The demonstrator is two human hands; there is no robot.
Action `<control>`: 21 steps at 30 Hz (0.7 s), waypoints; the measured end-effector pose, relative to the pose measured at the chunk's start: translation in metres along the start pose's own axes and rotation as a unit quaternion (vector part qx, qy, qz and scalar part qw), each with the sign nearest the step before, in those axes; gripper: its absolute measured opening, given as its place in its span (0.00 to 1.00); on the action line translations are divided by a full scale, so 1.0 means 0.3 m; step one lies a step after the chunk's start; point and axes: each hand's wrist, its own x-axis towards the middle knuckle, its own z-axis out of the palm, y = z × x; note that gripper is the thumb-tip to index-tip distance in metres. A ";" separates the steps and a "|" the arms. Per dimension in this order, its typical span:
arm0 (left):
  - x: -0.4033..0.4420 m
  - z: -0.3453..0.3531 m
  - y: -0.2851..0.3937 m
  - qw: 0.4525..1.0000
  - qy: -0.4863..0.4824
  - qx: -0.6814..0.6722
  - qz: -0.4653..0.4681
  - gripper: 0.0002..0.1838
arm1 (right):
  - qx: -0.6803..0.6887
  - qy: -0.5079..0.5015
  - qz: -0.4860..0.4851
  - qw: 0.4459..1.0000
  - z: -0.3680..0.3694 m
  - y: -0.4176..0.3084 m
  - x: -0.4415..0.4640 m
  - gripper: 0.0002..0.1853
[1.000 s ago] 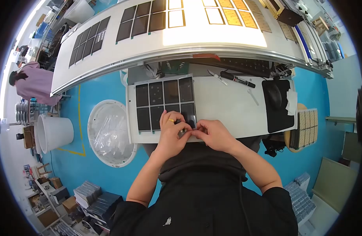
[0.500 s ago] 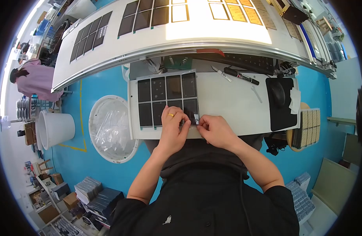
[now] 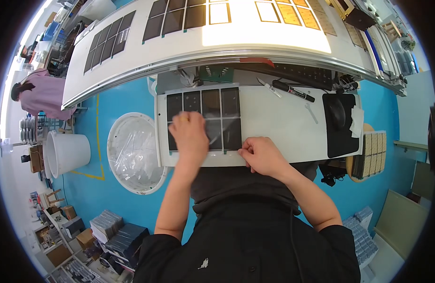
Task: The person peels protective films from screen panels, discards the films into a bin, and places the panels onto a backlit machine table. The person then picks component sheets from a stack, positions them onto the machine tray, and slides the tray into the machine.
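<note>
A panel of dark rectangles in a pale grid [image 3: 230,104] lies flat on the white worktop in front of me. My left hand [image 3: 190,137] is over the panel's left half, smeared by motion, and hides several of its rectangles. Whether it holds anything does not show. A pale, shiny streak [image 3: 214,138] crosses the dark rectangle just right of that hand. By the panel's lower right corner is my right hand [image 3: 263,155], its thumb and forefinger pinched together. What they grip, if anything, is too small to make out.
A knife [image 3: 270,88], a black marker [image 3: 293,90] and a small wrench [image 3: 311,113] lie right of the panel. Further right is a mouse [image 3: 337,113] on a black pad. A white bin [image 3: 114,134] with clear film stands left. A raised table [image 3: 179,47] holds similar panels.
My left hand has moved left and away from me, off the panel's lower right area and over its left half. The right hand stays near the lower right corner.
</note>
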 end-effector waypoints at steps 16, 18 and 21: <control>0.189 -0.003 -1.112 0.961 0.154 -0.030 -0.229 0.04 | 0.056 -0.021 0.041 0.997 -0.015 0.002 0.015 0.12; 0.145 -0.088 -1.214 0.891 0.200 -0.190 -0.361 0.06 | 0.063 -0.022 0.044 0.997 -0.013 0.002 0.014 0.11; 0.112 -0.326 -1.236 0.783 0.361 -0.368 -0.348 0.10 | 0.078 -0.013 0.046 0.996 -0.009 0.003 0.011 0.11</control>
